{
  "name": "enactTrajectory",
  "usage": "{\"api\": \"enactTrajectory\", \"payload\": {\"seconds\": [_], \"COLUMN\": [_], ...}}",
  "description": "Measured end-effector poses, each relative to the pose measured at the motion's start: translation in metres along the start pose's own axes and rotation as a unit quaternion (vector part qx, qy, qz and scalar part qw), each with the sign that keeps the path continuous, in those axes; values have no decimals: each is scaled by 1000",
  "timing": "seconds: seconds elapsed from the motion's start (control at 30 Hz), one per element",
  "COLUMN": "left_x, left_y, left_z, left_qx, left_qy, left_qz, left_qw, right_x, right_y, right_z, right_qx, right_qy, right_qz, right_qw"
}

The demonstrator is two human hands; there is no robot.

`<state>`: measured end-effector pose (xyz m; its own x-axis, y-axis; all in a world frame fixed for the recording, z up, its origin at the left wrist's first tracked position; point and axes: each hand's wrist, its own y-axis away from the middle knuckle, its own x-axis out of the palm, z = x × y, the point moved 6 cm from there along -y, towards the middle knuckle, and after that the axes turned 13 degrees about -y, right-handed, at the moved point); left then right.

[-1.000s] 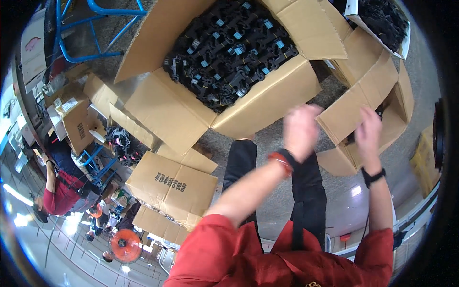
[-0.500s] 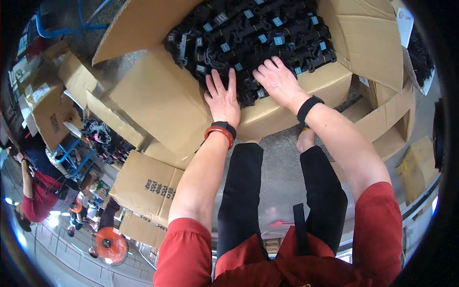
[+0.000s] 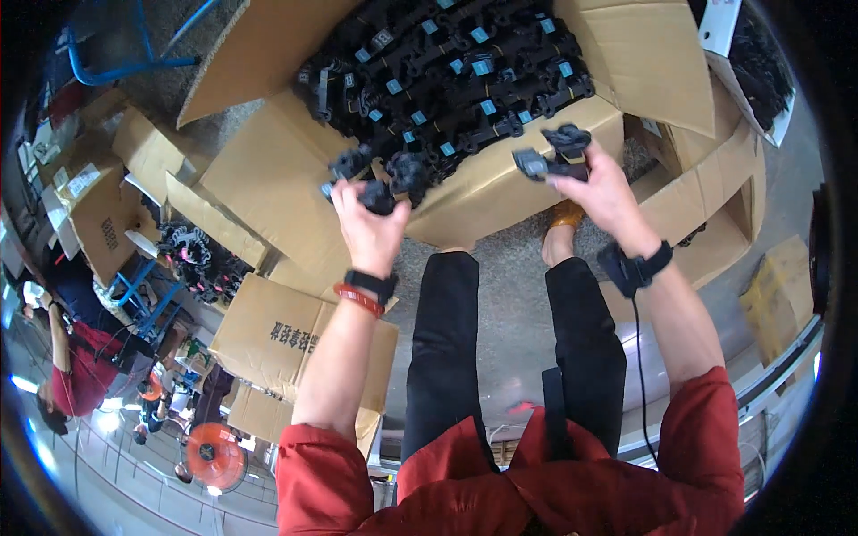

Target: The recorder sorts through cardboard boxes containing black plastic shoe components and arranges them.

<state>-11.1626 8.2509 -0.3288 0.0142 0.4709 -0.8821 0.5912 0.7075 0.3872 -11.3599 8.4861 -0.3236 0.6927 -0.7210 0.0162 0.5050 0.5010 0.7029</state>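
Note:
An open cardboard carton (image 3: 500,170) stands in front of me, filled with black plastic pieces (image 3: 447,76) bundled with bands, many bearing small blue labels. My left hand (image 3: 368,234) is closed around a cluster of black plastic pieces (image 3: 407,172) over the carton's near left edge; motion blurs it. At the near right edge, my right hand (image 3: 615,201) grips a smaller black plastic bundle (image 3: 565,147) with a grey tag, thumb and fingers pinched on it. Both bundles are raised above the rim.
Flaps spread from the carton, a wide one (image 3: 268,170) at left. A closed carton (image 3: 268,330) lies lower left, and an open box (image 3: 706,232) stands at right. More black pieces (image 3: 760,71) fill a far-right container. People (image 3: 85,357) and an orange fan (image 3: 214,457) are at far left.
Both hands were resting on the pieces at the carton's near edge. Now each has lifted black plastic pieces toward me, and the hands have moved apart.

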Motion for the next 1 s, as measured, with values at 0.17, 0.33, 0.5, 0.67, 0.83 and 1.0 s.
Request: {"api": "enactTrajectory", "payload": {"seconds": [0.17, 0.33, 0.5, 0.67, 0.83, 1.0], "left_x": [-14, 55, 135, 172, 108, 45], "left_y": [90, 192, 285, 298, 136, -13], "left_z": [-116, -234, -362, -387, -275, -49], "left_qx": [18, 90, 148, 205, 264, 154], "left_qy": [165, 217, 297, 273, 84, -95], "left_qz": [132, 194, 361, 499, 155, -13], "left_qw": [977, 952, 872, 797, 948, 983], "right_x": [-25, -106, -237, -319, -317, -113], "right_y": [93, 190, 292, 342, 299, 134], "right_z": [-36, -77, -116, -198, -186, -42], "right_qx": [141, 164, 106, 278, 140, -54], "right_qy": [-414, -581, -507, -315, 179, 106], "right_qz": [89, 42, -120, -307, -340, -68], "right_qw": [895, 796, 847, 854, 913, 991]}}
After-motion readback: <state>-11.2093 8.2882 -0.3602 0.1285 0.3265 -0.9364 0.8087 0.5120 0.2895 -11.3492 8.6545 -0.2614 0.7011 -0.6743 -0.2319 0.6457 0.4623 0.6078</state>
